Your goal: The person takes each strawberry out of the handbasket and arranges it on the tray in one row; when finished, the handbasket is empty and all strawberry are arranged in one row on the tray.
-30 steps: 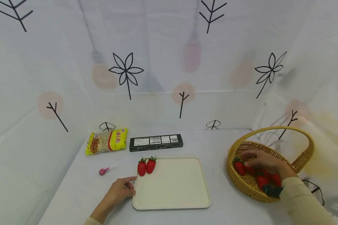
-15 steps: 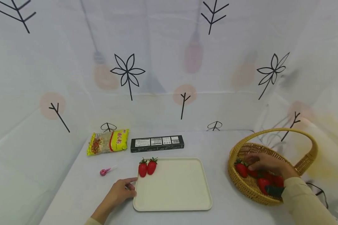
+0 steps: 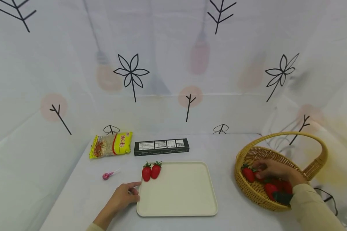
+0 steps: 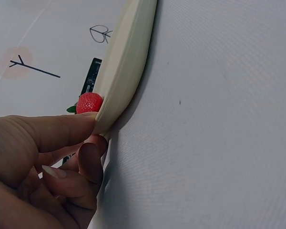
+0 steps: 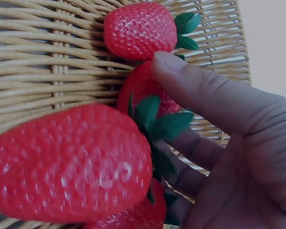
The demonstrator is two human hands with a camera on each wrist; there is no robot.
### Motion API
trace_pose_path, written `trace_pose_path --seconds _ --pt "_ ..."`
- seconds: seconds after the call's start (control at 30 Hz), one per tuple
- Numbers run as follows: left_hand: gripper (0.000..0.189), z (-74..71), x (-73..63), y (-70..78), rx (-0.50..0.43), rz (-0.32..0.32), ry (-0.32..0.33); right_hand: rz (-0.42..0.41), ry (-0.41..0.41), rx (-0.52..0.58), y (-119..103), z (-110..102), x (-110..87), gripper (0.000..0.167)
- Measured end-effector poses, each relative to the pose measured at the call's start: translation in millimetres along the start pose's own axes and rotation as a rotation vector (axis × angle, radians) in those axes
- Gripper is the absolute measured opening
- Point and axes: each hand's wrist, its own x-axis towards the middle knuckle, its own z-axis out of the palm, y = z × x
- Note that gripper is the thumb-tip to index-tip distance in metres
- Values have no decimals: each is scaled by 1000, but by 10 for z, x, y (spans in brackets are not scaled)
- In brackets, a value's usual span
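My left hand (image 3: 122,195) pinches the left edge of a cream tray (image 3: 179,192); in the left wrist view the thumb lies at its rim with fingers curled beneath. Two red strawberries (image 3: 146,174) with green leaves lie side by side in the tray's far left corner. On the right, my right hand (image 3: 274,170) reaches into a wicker basket (image 3: 250,195) of several strawberries. The right wrist view shows the thumb pressed on one strawberry (image 5: 143,88), fingers behind it. A larger-looking strawberry (image 5: 71,164) partly covers that grip, and another strawberry (image 5: 140,31) lies beyond the thumb.
Behind the tray lies a long black box (image 3: 162,147). A yellow food packet (image 3: 111,146) rests at the back left, with a pink lollipop (image 3: 107,176) in front of it. The basket's tall handle (image 3: 283,133) arches over my right hand. A patterned cloth hangs behind the table.
My right thumb and fingers have lowered and closed around a strawberry in the basket. My left hand stays at the tray's edge. The head view has shifted slightly.
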Motion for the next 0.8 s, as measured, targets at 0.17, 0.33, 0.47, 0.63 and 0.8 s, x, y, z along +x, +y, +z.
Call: trace_pose_path --seconds 0.17,0.33,0.47,0.63,0.8 --pt "60 -4 -8 -7 -9 2 2 21 -21 2 -12 -5 -27 50" --pt "59 -2 -15 -3 -12 5 4 30 9 -29 -3 3 -29 47" --pt "59 7 -19 2 -2 2 7 15 38 -23 14 15 -37 43" --pt "59 6 -20 9 -7 -7 6 -8 62 -8 16 26 -46 40" --pt "60 13 -15 19 -8 -11 5 0 62 -30 -12 28 -56 41"
